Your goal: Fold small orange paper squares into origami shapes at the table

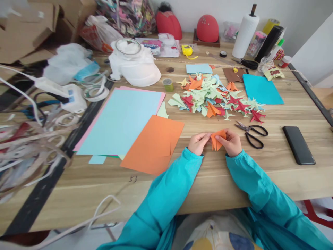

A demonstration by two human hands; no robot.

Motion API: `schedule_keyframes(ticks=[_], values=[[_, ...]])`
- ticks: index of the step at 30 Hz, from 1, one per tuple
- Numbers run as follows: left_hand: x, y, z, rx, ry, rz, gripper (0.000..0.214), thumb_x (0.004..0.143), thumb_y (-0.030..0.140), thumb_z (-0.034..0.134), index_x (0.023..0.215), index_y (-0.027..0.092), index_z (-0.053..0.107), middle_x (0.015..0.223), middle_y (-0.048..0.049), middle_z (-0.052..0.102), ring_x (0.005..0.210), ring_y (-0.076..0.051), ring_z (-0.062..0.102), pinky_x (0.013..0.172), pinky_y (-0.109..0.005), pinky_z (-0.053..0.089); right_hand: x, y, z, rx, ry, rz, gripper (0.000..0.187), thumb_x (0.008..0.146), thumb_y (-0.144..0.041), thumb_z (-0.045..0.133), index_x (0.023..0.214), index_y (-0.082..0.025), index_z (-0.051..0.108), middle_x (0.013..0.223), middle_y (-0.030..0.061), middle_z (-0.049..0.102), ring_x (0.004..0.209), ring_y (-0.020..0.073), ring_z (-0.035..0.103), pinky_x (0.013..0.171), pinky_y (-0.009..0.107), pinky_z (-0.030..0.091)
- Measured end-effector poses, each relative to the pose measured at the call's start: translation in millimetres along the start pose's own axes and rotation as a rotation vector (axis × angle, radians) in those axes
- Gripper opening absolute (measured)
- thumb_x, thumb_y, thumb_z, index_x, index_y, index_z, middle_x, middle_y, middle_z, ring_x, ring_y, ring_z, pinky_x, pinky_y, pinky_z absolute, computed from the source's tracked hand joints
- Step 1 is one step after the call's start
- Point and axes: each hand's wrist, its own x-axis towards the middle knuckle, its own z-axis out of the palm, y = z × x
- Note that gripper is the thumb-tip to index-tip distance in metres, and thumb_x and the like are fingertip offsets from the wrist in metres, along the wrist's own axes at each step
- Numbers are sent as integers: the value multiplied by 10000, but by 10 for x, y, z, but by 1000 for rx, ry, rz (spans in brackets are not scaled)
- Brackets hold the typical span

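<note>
A small folded piece of orange paper [217, 143] is held between my two hands, just above the wooden table. My left hand [198, 142] pinches its left edge with thumb and fingertips. On the other side, my right hand [231, 142] grips it, thumb pressed on the front and fingers behind. Beyond the hands lies a pile of folded paper figures [205, 92] in pale green, orange, red and blue. Black-handled scissors [253, 133] rest partly spread just right of my right hand. Orange sheets [153, 146] lie to the left of my left hand.
Light blue and pink sheets [122, 118] lie stacked at left. A phone [299, 145] is at right, with bright blue paper [262, 89] behind it. White tape rolls and cords [96, 91] crowd the left side. A yellow tape measure [187, 50] and red domed forms [207, 28] stand at the back.
</note>
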Motion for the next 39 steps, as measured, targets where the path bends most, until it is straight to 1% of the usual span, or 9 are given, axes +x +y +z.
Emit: schedule_keyframes(ticks=[5, 9, 11, 15, 18, 25, 30, 35, 39], values=[[-18, 33, 10, 96, 40, 44, 394, 611, 480, 664, 759, 115, 681, 721, -53, 671, 653, -158, 615, 638, -288, 520, -1, -8, 0, -3, -22, -16, 312, 562, -396, 741, 708, -171, 580, 612, 9, 637, 592, 156, 603, 581, 310, 517], [-41, 72, 27, 221, 24, 108, 385, 628, 484, 643, 749, 119, 670, 734, -52, 662, 673, -151, 600, 607, -258, 500, -2, -3, -1, 43, -25, -6, 303, 549, -378, 751, 685, -168, 579, 589, -6, 620, 537, 125, 573, 533, 269, 494], [-43, 75, 26, 310, 12, 171, 343, 666, 457, 619, 738, 124, 662, 717, -49, 652, 670, -143, 588, 610, -250, 487, -4, 0, -3, 68, -27, -3, 306, 541, -376, 754, 686, -171, 580, 588, -12, 617, 523, 115, 563, 520, 257, 486], [-40, 56, 7, 482, -1, 359, 233, 731, 363, 582, 716, 140, 649, 718, -40, 631, 693, -130, 571, 664, -246, 463, -8, 1, -4, 103, -39, -11, 301, 533, -365, 759, 692, -177, 585, 594, -15, 617, 525, 111, 560, 513, 247, 477], [-48, 56, 4, 543, 8, 426, 206, 749, 333, 571, 701, 146, 646, 693, -32, 615, 673, -123, 559, 653, -241, 451, -14, 0, -3, 113, -43, -16, 280, 547, -350, 752, 692, -177, 587, 601, -12, 620, 526, 110, 558, 513, 245, 477], [-55, 70, 10, 509, 60, 375, 223, 738, 342, 583, 674, 138, 644, 658, -29, 603, 628, -118, 542, 583, -230, 433, -15, 12, 3, 98, -40, -42, 265, 579, -357, 732, 721, -180, 595, 612, -2, 628, 543, 121, 572, 531, 261, 490], [-47, 50, -23, 435, -2, 343, 315, 789, 366, 505, 615, 132, 623, 627, -30, 567, 607, -113, 527, 578, -237, 443, -2, 13, -8, 91, -27, -35, 253, 587, -345, 734, 717, -184, 588, 627, 2, 633, 570, 130, 587, 566, 277, 501], [-59, 62, 1, 335, -22, 321, 235, 732, 361, 581, 727, 140, 658, 700, -36, 598, 611, -115, 543, 531, -223, 450, -1, 9, -15, 111, -23, -37, 238, 589, -333, 734, 719, -187, 597, 640, 0, 638, 572, 125, 585, 571, 274, 501], [-40, 26, 11, 341, 3, 355, 194, 710, 330, 613, 760, 151, 668, 727, -37, 625, 641, -117, 560, 564, -221, 458, -5, 14, -8, 133, -25, -42, 246, 575, -330, 741, 724, -189, 604, 646, -4, 641, 569, 119, 580, 561, 262, 496]])
